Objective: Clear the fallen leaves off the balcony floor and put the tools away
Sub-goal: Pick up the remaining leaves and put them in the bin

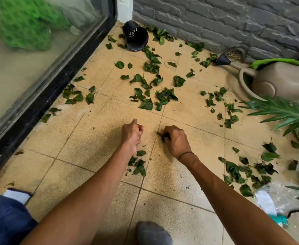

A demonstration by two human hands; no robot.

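Observation:
Green fallen leaves (146, 103) lie scattered over the beige tiled balcony floor (85, 142), thickest in the middle, along the far wall and at the right. My right hand (176, 141) is curled low over the tiles and grips a small bunch of dark leaves (163, 136). My left hand (132, 135) hovers just left of it with its fingers curled into a fist; nothing shows in it. A small cluster of leaves (139, 167) lies under my left wrist.
A black plastic pot (136, 37) lies tipped in the far corner. A beige watering can (272, 80) stands by the grey brick wall (233, 20). Potted plant fronds (286, 114) reach in from the right. A clear plastic bag (276, 200) lies at the right. A glass door frame (44, 96) runs along the left.

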